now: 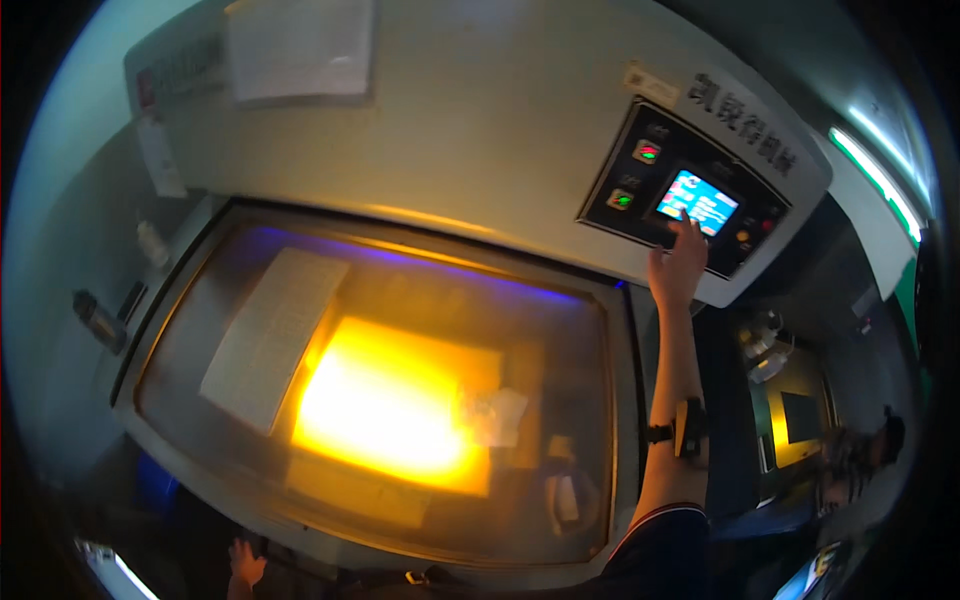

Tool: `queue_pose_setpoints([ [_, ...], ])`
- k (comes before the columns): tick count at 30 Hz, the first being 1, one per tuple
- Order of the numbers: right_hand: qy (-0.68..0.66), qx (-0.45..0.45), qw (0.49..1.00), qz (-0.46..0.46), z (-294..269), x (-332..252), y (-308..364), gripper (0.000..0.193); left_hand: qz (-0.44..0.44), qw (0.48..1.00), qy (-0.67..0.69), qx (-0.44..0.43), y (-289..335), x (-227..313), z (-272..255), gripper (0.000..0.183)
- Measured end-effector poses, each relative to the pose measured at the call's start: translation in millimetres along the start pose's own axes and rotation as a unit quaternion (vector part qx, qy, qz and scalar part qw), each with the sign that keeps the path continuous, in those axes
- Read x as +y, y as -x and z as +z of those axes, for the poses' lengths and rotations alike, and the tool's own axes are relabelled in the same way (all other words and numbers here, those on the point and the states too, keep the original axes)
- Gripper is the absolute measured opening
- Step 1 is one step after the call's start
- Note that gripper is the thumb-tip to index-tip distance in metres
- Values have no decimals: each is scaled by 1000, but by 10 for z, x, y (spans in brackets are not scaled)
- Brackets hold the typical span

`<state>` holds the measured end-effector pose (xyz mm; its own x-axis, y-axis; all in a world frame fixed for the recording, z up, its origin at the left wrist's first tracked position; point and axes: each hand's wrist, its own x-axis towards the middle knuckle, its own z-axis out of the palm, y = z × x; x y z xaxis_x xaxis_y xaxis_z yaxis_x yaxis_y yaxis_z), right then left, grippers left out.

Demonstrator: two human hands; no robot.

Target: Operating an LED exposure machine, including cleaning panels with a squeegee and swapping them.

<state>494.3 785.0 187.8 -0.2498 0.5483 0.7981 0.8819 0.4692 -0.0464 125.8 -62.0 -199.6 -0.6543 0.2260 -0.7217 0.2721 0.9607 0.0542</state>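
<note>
My right arm stretches up to the control panel (755,215) on the front of a large grey machine. A finger of my right hand (680,265) is extended over the lower left edge of the lit touchscreen (712,203); whether it touches the glass I cannot tell. Nothing shows in this hand. My left hand (246,562) is low, at the near left below the machine's edge, with its fingers apart and holding nothing that I can see. In front of me a clear-covered bed (560,350) glows bright yellow, with a grey sheet (270,335) lying at its left.
Two square buttons (647,151), one red and one green, sit left of the screen. A paper sheet (300,50) hangs on the machine's upper front. A bottle (98,318) stands at the far left. Another person (860,455) is at the right, by a second yellow-lit surface (785,425).
</note>
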Motion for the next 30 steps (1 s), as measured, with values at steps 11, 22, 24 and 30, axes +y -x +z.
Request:
queue_pose_setpoints([
  [11,-62,-497,860,95,-407,-964,4837,82,305,944,113,55,-992,613,376,69],
  [22,-31,-536,838,99,-2021,-2444,5835,80,421,904,65,-42,-1693,185,698,57],
  [24,-41,-476,872,108,-2290,-3011,5860,81,436,896,64,-46,-1726,170,703,55],
  [30,-143,-426,884,126,-2855,-3534,6087,75,472,879,58,7,-1789,359,952,49],
])
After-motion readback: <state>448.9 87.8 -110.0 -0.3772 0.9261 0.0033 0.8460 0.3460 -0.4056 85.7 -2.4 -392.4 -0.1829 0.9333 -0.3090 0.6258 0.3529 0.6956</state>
